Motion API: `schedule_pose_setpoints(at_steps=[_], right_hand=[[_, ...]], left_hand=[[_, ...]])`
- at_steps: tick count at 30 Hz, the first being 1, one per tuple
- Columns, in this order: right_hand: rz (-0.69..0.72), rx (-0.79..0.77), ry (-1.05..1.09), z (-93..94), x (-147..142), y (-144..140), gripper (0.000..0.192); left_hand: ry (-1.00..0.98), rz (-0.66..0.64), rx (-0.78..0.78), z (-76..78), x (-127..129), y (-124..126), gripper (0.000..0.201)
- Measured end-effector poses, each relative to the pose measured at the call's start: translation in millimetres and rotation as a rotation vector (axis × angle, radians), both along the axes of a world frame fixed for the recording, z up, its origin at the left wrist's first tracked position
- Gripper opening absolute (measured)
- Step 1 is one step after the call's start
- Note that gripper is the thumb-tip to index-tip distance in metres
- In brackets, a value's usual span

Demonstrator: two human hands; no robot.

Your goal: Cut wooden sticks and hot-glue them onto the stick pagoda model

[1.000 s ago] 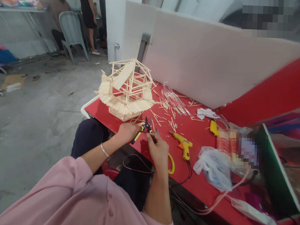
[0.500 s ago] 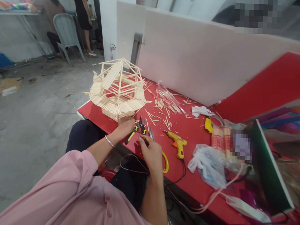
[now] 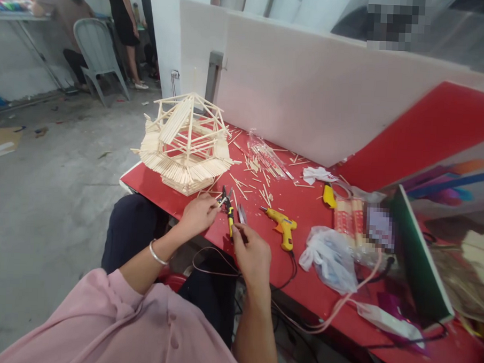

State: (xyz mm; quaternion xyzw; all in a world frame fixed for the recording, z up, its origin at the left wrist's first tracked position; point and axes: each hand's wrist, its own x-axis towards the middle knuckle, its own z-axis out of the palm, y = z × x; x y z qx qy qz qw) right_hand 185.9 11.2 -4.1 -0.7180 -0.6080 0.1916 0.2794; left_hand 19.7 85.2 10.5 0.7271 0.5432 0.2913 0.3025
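Note:
My left hand (image 3: 198, 214) pinches a short wooden stick at the jaws of the black-and-yellow cutters (image 3: 228, 212). The cutters stand almost upright on the red table (image 3: 305, 205), and their handles run down into my right hand (image 3: 252, 254), which grips them. Grey scissor blades (image 3: 241, 213) lie just right of the cutters, their handles hidden under my right hand. Behind my left hand stands a stick-built house model (image 3: 187, 147) near the table's left corner.
A yellow glue gun (image 3: 282, 226) lies right of my hands, its cord trailing off the table's edge. Loose sticks (image 3: 258, 177), a clear sleeve of sticks (image 3: 265, 156), stick packets (image 3: 350, 221) and a plastic bag (image 3: 330, 257) lie around. A white board (image 3: 302, 82) walls the far side. People and a chair (image 3: 95, 46) stand far left.
The cutters have swung from slanting toward my left hand to nearly upright, handles now toward my right hand. My left hand has slid back from the model. The view has shifted left.

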Motion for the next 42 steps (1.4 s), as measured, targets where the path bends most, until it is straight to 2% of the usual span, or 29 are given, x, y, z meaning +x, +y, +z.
schedule_pose_setpoints(at_steps=[4, 6, 12, 17, 24, 31, 37, 42], right_hand=[[-0.033, 0.010, -0.002, 1.6, -3.6, -1.9, 0.041], [-0.006, 0.035, 0.050, 3.9, -9.3, -1.8, 0.040], [0.201, 0.091, 0.457, 29.3, -45.0, -0.5, 0.034], [0.343, 0.224, 0.456, 50.2, -79.2, 8.4, 0.025], [0.290, 0.319, 0.397, 67.0, -108.4, 25.5, 0.030], [0.192, 0.521, 0.152, 89.3, -130.6, 70.9, 0.038], [0.052, 0.585, 0.001, 92.1, -150.7, 92.1, 0.047], [0.074, 0.547, -0.065, 95.3, -153.0, 96.4, 0.043]], left_hand=[[-0.620, -0.056, -0.471, -0.8, -8.8, -12.1, 0.017], [-0.779, -0.046, -0.549, 2.0, -12.3, -16.0, 0.024], [-0.962, -0.066, -0.489, 34.2, -30.4, -27.1, 0.034], [-1.121, 0.010, -0.425, 55.2, -50.3, -24.3, 0.035], [-1.126, 0.101, -0.404, 62.3, -62.9, -17.8, 0.033], [-1.266, 0.215, -0.342, 77.6, -75.4, 10.7, 0.021], [-1.299, 0.207, -0.378, 80.4, -82.3, 35.7, 0.028], [-1.290, 0.223, -0.453, 85.3, -84.3, 44.2, 0.030]])
